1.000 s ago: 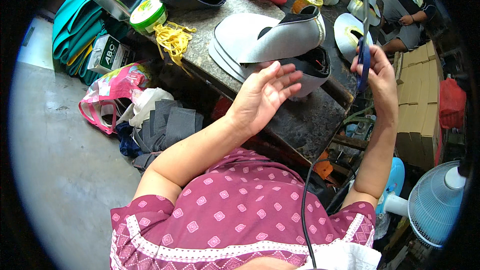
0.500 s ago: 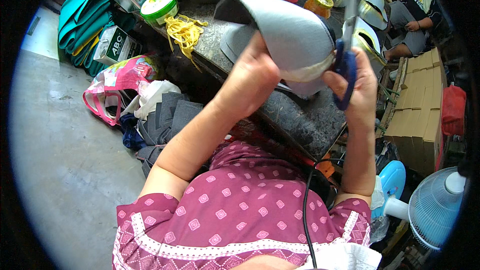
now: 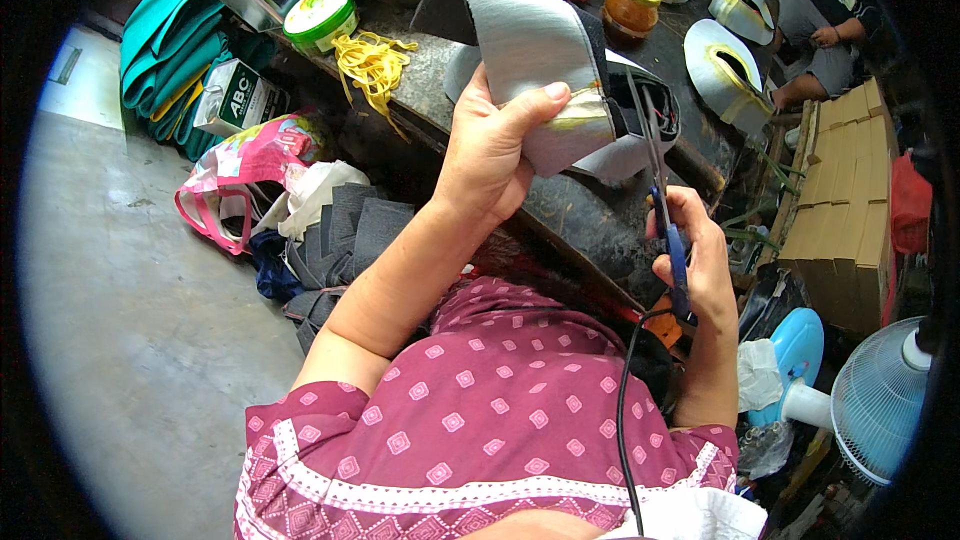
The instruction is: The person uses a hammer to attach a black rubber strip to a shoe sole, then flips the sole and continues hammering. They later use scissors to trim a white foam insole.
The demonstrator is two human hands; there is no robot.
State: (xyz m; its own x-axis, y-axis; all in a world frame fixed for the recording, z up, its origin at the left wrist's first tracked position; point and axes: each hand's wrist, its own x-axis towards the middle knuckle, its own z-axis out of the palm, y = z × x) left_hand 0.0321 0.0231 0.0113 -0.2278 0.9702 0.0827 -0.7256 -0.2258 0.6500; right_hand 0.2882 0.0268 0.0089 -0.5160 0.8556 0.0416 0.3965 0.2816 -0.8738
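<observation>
My left hand [image 3: 490, 150] is closed around a grey shoe upper [image 3: 540, 45] with a dark lining, its thumb pressed on a band smeared with yellowish glue. The piece is raised above the workbench [image 3: 590, 230]. In my right hand [image 3: 705, 255] is a pair of scissors [image 3: 678, 265] with blue handles, my fingers through the loops. Its blades point upward, slightly parted, by the right end of the grey piece. Whether they touch its edge I cannot tell. Behind my left hand, another grey piece [image 3: 462, 70] shows in part on the bench.
Yellow laces [image 3: 370, 65], a green-rimmed tub [image 3: 320, 15] and a glue jar [image 3: 630, 8] stand on the bench. More grey uppers [image 3: 722, 70] lie at the far right, near a seated person [image 3: 835, 25]. Cardboard [image 3: 840, 200] and a fan [image 3: 880, 400] are on the right.
The shoe upper has turned in my left hand, so its glued band and thumb now show. My right hand with the scissors has moved down, away from the piece's face.
</observation>
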